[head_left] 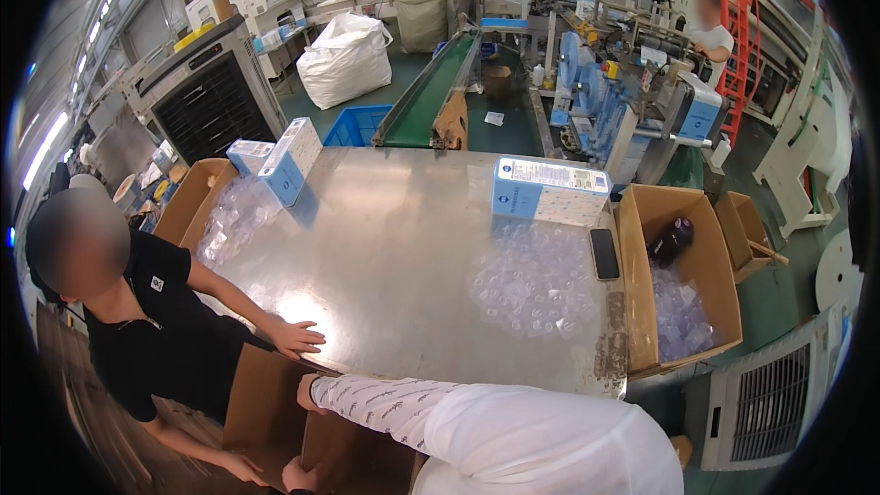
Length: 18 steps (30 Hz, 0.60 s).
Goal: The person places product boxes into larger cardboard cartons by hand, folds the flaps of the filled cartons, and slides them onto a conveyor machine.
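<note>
An open cardboard box [266,403] stands at the lower left beside the table, between me and a co-worker in a black shirt. My right arm, in a white sleeve with a printed cuff, reaches across to the left. Its hand, my right hand [310,392], is closed on the box's upper edge by the table. My left hand [298,476] grips the same box lower down, partly cut off by the frame's lower edge. The co-worker's one hand [298,338] lies flat on the metal table [394,266]; the other hand [242,467] touches the box's near side.
On the table's right lie a pile of clear plastic pieces [532,284], a blue-and-white carton [550,191] and a phone [604,254]. A cardboard box [637,312] holding similar pieces and a dark bottle stands beyond. More pieces [234,215] lie left. A green conveyor [431,92] meets the far edge.
</note>
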{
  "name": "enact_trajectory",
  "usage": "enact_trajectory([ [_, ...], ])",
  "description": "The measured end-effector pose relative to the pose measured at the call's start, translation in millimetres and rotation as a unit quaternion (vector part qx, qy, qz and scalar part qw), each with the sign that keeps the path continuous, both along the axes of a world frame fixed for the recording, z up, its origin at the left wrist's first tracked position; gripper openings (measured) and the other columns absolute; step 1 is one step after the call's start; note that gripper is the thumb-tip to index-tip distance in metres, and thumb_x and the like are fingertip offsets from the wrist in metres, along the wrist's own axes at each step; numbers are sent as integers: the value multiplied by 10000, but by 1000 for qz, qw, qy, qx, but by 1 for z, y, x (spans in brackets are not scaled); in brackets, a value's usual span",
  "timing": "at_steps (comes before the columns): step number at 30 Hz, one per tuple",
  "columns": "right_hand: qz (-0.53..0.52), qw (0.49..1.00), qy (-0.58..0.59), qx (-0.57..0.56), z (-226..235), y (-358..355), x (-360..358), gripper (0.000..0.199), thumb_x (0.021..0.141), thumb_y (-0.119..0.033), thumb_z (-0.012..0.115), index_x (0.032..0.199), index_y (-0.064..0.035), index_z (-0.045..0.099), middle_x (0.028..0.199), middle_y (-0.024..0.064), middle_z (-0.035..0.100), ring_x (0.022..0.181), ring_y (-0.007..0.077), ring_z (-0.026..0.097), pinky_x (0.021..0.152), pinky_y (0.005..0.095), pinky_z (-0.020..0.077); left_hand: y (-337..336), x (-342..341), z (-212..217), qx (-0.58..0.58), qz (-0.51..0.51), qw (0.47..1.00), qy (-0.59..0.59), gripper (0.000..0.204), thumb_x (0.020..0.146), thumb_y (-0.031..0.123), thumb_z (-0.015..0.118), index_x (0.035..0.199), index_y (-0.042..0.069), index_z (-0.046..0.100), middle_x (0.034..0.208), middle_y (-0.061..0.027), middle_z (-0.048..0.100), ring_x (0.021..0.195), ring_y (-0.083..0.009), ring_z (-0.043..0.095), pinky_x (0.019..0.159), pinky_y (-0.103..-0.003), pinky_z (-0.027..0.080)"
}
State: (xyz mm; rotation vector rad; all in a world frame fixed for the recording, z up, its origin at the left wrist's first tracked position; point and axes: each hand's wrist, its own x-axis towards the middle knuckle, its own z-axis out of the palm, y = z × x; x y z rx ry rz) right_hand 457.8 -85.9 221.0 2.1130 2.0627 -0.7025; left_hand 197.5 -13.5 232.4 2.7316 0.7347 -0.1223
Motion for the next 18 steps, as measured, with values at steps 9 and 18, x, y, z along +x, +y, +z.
enact_trajectory([
  [9,-12,1000,5,20,-10,9,5,307,542,-268,800,825,-164,741,842,43,709,829,231,677,712,380,520,21,12,-14,-79,30,995,59,443,748,371,728,938,-25,674,828,-224,666,785,-360,649,699,-398,496],
  [18,-7,1000,1,4,-18,30,2,360,553,-289,806,887,-169,742,869,40,712,851,222,679,710,385,523,28,10,-12,-35,58,996,53,504,717,449,735,909,-14,685,822,-216,668,788,-377,644,688,-417,498],
])
